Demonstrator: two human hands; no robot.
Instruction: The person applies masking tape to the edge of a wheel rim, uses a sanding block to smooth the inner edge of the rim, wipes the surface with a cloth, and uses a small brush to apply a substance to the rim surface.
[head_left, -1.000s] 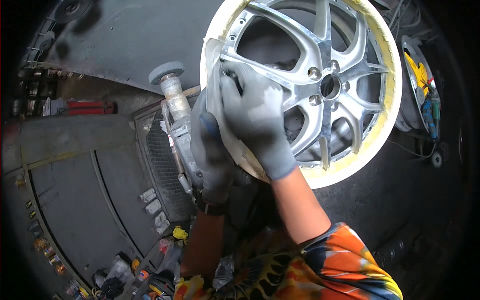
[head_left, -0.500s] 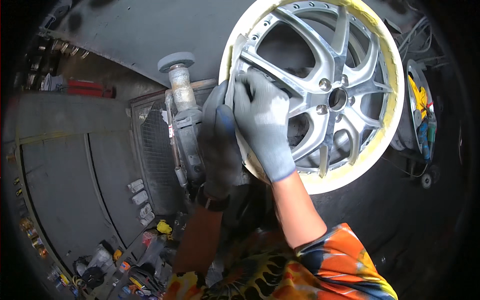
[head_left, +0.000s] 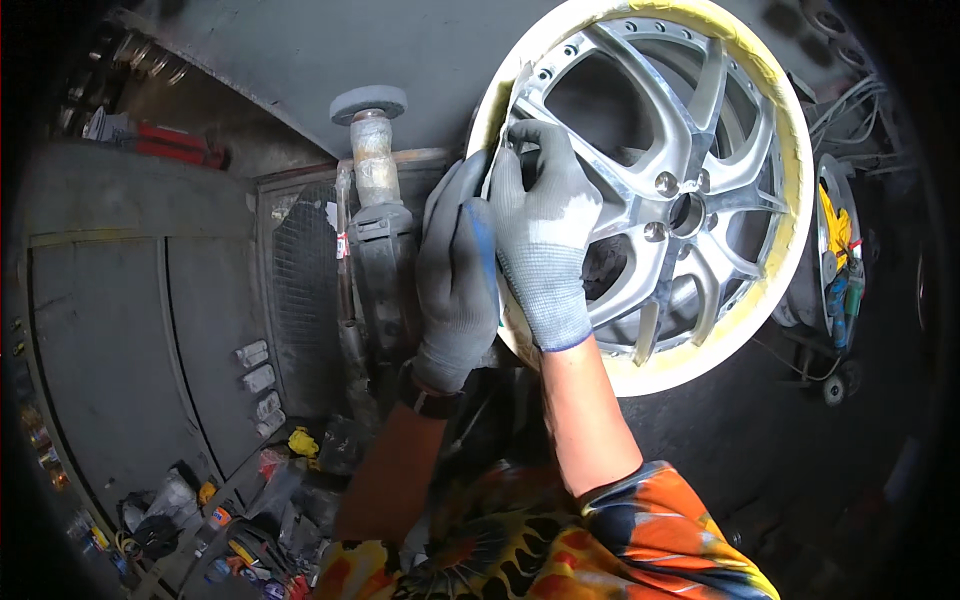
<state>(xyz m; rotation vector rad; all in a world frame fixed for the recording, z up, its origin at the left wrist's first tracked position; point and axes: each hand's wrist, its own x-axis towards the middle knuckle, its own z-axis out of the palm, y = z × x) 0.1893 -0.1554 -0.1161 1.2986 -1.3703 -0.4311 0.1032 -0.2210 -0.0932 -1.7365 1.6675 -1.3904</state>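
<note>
A silver multi-spoke car wheel rim [head_left: 640, 185] faces up in front of me, its outer lip covered with pale yellow masking tape [head_left: 790, 170]. Along the left of the lip, a loose whitish strip of tape [head_left: 517, 92] stands up. My right hand [head_left: 545, 225], in a grey knit glove, has its fingers bent and pinched on this strip beside the spokes. My left hand [head_left: 458, 285], gloved in darker grey, lies along the outside of the lip with its fingers stretched out. The fingertips of both hands are partly hidden.
A grinder-like machine with a round grey disc [head_left: 368, 103] stands left of the wheel. Grey cabinet doors [head_left: 100, 350] are farther left, with cluttered tools [head_left: 250, 550] below. At the right is another round wheel-like frame [head_left: 850, 180] holding yellow cloth and coloured tools.
The wheel and both hands appear a little farther right in view. My left hand has shifted slightly along the lip; my right hand still pinches the strip.
</note>
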